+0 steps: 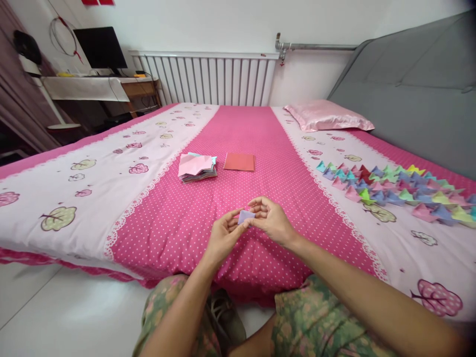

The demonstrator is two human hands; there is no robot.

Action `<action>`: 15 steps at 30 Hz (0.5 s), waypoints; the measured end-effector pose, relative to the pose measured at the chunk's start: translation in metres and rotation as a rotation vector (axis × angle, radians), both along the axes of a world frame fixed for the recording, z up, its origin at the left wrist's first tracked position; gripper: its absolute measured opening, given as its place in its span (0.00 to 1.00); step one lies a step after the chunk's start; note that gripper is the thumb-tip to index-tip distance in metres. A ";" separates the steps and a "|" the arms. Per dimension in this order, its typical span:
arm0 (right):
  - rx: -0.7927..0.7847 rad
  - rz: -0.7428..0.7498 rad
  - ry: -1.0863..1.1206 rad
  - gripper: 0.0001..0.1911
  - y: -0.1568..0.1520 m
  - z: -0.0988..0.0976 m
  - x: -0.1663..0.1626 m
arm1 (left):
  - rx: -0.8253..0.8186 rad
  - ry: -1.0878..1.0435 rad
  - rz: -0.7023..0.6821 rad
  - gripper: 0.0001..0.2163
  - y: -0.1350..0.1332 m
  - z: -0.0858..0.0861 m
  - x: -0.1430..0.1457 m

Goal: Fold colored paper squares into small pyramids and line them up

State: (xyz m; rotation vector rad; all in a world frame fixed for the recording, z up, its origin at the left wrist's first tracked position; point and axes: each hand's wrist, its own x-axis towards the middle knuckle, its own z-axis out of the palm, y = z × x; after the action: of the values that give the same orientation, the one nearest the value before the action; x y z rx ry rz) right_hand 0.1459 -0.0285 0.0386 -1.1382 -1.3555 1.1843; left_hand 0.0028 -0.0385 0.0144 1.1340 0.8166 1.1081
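Observation:
My left hand (223, 233) and my right hand (270, 218) meet above the near edge of the bed, both pinching a small folded lilac paper piece (246, 216) between their fingertips. Farther up the pink dotted sheet lie a stack of coloured paper squares (196, 167) with a pink one on top, and beside it a single red sheet (240, 161). To the right, several folded paper shapes (397, 191) in many colours are spread over the white part of the bedspread.
The bed (167, 223) fills the view, with a pink pillow (327, 116) and a grey headboard (420, 94) at right. A white radiator (208, 77) lines the far wall. A desk with a monitor (100, 47) stands at far left.

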 end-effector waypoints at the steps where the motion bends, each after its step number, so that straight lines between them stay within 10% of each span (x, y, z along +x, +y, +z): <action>1: -0.018 -0.004 0.022 0.19 0.000 0.000 -0.001 | -0.008 0.019 0.002 0.17 0.001 -0.001 0.000; 15: -0.094 0.052 0.019 0.13 -0.002 0.000 -0.001 | 0.042 0.189 0.103 0.09 -0.001 0.002 -0.001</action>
State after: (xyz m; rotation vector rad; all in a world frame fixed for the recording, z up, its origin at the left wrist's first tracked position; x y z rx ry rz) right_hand 0.1447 -0.0300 0.0390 -1.1610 -1.3343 1.3054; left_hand 0.0020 -0.0396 0.0163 1.2574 1.0124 1.1190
